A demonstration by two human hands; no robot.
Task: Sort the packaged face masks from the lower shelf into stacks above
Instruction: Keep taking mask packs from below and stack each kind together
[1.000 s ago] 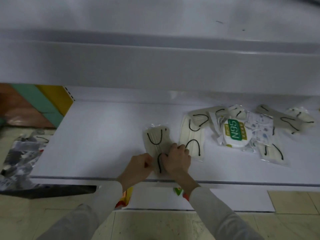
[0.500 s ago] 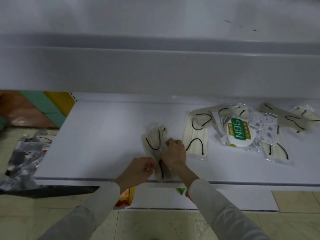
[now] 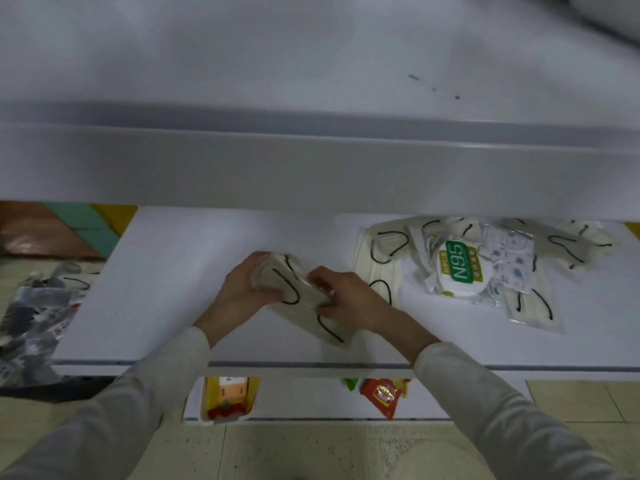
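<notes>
On the far side, the upper shelf [image 3: 311,64] shows bare white: probably the drop zone for the stacks, none visible there yet. Its front band [image 3: 311,174] overhangs the lower shelf [image 3: 166,271], so my read is a lift has to come toward the near edge first, then up. That's the main thing in the way.

The lower shelf holds the work. The pile [image 3: 550,251] of bagged masks sits at far right, overlapping and unsorted. On the floor at left is a bag [image 3: 31,306] of mixed dark stuff, well apart and no obstacle.

At mid-shelf, left of the pile, is one pack [image 3: 301,296] of beige masks with black loops, skewed, between both hands. The left hand [image 3: 239,292] is wrapped round its far-left end. The right hand [image 3: 349,299] pinches the right edge. Both are clamped on the same pack, likely to square the floppy film before moving it. Can't tell if its near corner touches the shelf.

The N95 pack [image 3: 459,268] lies on top of the pile, a different type, so probably its own stack. Snack packets [image 3: 381,393] on the level below are irrelevant.
</notes>
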